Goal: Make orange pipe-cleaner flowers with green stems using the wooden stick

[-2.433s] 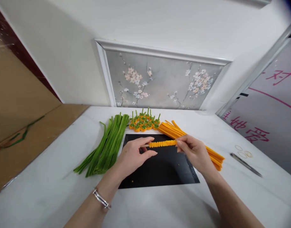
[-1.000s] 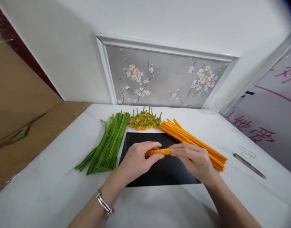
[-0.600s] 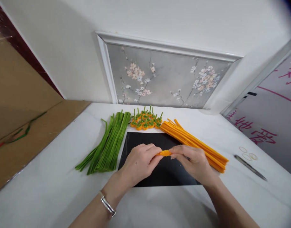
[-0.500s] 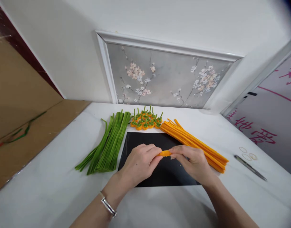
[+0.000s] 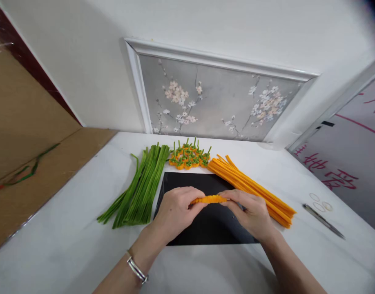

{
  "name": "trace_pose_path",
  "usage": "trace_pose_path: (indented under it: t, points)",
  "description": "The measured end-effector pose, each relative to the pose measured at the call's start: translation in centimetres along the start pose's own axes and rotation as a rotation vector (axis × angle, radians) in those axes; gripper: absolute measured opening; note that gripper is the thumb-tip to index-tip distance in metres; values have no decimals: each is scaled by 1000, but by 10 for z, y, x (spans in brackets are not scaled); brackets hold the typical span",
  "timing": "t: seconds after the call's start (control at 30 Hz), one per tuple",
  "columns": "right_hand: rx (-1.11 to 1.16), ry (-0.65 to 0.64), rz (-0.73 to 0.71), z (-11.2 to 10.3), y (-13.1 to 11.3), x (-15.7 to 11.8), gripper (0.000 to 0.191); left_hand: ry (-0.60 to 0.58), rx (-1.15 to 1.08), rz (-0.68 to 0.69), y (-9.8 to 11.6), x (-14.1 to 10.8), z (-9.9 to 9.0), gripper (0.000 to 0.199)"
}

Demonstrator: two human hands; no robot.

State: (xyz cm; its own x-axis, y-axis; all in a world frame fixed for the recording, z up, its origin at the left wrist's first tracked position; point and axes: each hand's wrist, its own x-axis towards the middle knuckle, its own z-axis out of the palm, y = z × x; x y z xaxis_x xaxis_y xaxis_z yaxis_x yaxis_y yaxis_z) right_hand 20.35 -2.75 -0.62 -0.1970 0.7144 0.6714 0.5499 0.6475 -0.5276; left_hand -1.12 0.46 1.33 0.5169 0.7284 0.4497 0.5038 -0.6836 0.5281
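Note:
An orange fuzzy coil [image 5: 212, 199] is stretched level between both hands, above a black mat [image 5: 206, 230]. My left hand [image 5: 179, 208] pinches its left end, and my right hand [image 5: 250, 210] pinches the right end. Behind the mat stand several small orange pieces with green stems [image 5: 189, 157]. A bundle of green fuzzy stems [image 5: 144, 188] lies left of the mat. Orange fuzzy stems [image 5: 251, 185] lie in a bundle at the right, partly behind my right hand.
Tweezers [image 5: 324, 221] and a few thin rings [image 5: 319, 204] lie on the white table [image 5: 68, 249] at the right. Cardboard [image 5: 52, 163] borders the left side. A wall with a framed floral panel [image 5: 212, 98] rises behind, and a board with red writing stands at the right.
The hands have moved slightly apart, and more of the orange coil shows between them. My left fingers have shifted a little to the left. The view has shifted slightly.

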Motion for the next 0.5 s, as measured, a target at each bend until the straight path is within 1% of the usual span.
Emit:
trace_pose_path:
  t: [0.07, 0.13, 0.23, 0.27, 0.33, 0.4, 0.5]
  points:
    - [0, 7, -22, 1, 1, 0, 19, 23, 8, -14, 1, 0, 2, 9]
    - [8, 26, -49, 0, 2, 0, 19, 24, 38, -64, 1, 0, 0, 9]
    - [13, 66, -82, -2, 5, 0, 19, -15, 69, -158, -2, 1, -7, 29]
    - [12, 78, -84, -3, 7, 0, 19, -36, 59, -175, -3, 2, -9, 30]
    - [7, 90, -80, -5, 8, 0, 19, -64, 4, -163, -6, 3, -11, 18]
    - [-12, 101, -80, -5, 9, 0, 19, -21, -25, -121, -9, 3, -10, 11]
    - [-59, 129, -94, -3, 8, 0, 21, 124, 33, -34, -11, 1, -3, 8]
